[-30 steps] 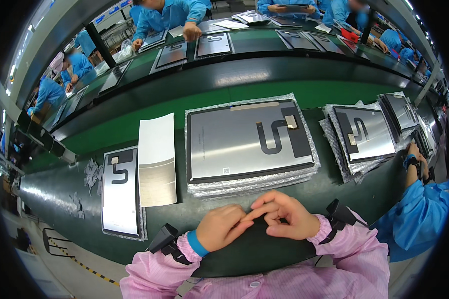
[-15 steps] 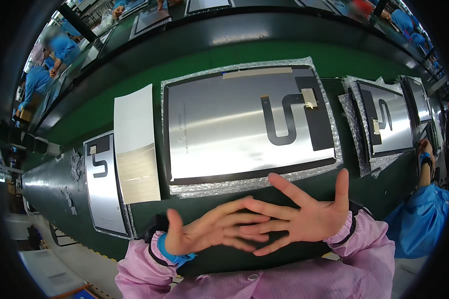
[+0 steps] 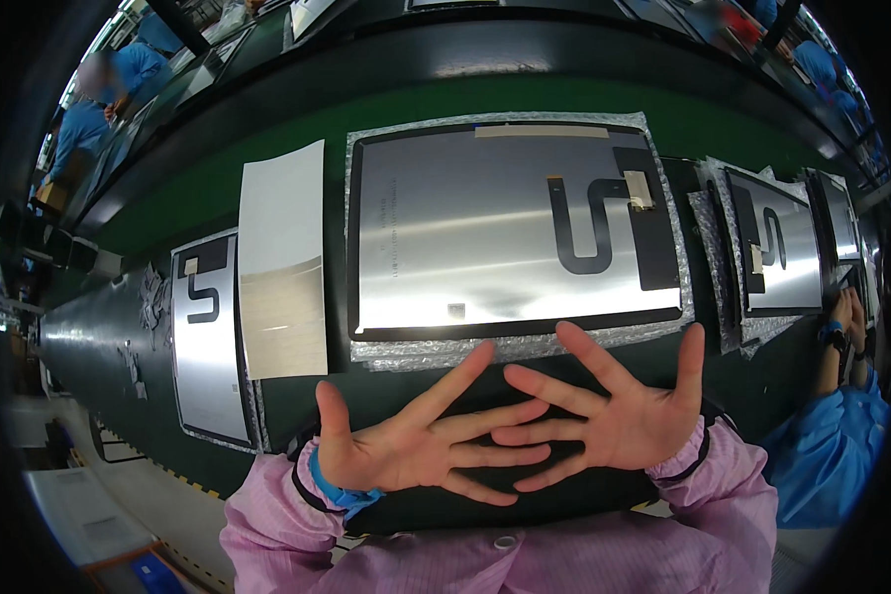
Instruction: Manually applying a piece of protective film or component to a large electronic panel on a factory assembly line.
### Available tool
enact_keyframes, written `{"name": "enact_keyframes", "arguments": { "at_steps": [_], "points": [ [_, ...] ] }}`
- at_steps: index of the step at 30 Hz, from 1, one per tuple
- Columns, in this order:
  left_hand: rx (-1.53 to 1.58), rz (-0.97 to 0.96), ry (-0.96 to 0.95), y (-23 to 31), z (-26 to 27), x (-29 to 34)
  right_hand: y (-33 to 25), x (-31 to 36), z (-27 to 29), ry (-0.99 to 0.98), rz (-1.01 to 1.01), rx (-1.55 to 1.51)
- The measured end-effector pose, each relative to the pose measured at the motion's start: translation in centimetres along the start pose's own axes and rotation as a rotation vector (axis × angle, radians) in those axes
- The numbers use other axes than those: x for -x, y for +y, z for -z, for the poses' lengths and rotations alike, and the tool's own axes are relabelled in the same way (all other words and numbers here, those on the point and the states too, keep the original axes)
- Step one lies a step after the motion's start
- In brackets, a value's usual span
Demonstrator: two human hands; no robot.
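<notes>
My left hand (image 3: 411, 441) is open, palm up, its fingers spread and pointing right. Opposite it, my right hand (image 3: 614, 421) is also open, palm up with fingers apart, and the fingertips of the two hands overlap or nearly meet. Neither hand holds anything. Just beyond them lies a large silver display panel (image 3: 465, 233), back side up, with a dark S-shaped ribbon cable (image 3: 586, 259) and beige tape strips. Bubble wrap (image 3: 416, 354) shows under and around the panel. Left of it is a stack of pale rectangular sheets (image 3: 282, 213).
A second display panel (image 3: 208, 356) lies at the left, with grey scraps (image 3: 153, 297) beyond. More wrapped panels (image 3: 787, 247) stand at the right, where a co-worker's hands (image 3: 847, 312) and blue sleeve (image 3: 832, 436) are. A dark raised ledge (image 3: 485, 64) crosses behind the green table.
My left hand's fingers have spread wider, the index now pointing up toward the panel. My right hand has shifted slightly up. The whole view has turned a little, moving the panels rightward.
</notes>
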State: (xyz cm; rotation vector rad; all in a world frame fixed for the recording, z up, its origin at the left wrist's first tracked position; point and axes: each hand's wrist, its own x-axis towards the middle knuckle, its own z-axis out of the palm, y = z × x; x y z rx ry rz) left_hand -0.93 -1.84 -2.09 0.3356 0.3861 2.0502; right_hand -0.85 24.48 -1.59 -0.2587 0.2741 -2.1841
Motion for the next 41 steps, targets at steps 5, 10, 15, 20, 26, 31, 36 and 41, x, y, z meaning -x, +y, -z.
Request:
{"name": "enact_keyframes", "arguments": {
  "at_steps": [5, 10, 15, 20, 26, 31, 36, 41],
  "points": [
    [-0.022, -0.010, 0.015, -0.2, 0.3, -0.2, 0.1, 0.0, 0.3, -0.020, 0.031, -0.048],
    [-0.060, -0.009, 0.030, -0.3, 0.4, -0.4, 0.0, 0.1, 0.3, -0.001, 0.036, -0.046],
    [-0.120, -0.002, 0.052, -0.1, 0.3, -0.4, 0.0, -0.1, 0.4, -0.024, 0.034, -0.047],
    [-0.396, 0.124, 0.108, -0.2, 0.9, -1.0, -0.4, 0.1, 0.5, 0.180, -0.197, 0.577],
    [-0.959, 0.123, 0.004, 0.5, -1.9, 0.5, -0.6, 2.8, -0.8, 0.127, -0.066, 1.022],
    [-1.365, 0.217, 0.177, -1.0, -10.4, 11.5, 0.0, 9.8, -1.4, -0.503, -0.207, 0.875],
    [-1.348, 0.807, 0.711, -9.4, -2.4, 20.2, 5.8, 23.4, -0.9, 0.253, -0.393, 0.633],
    [-1.397, 0.757, 0.763, -10.1, 6.7, 21.8, 12.5, 25.1, 13.7, 0.932, -0.515, 1.435]
  ]
}}
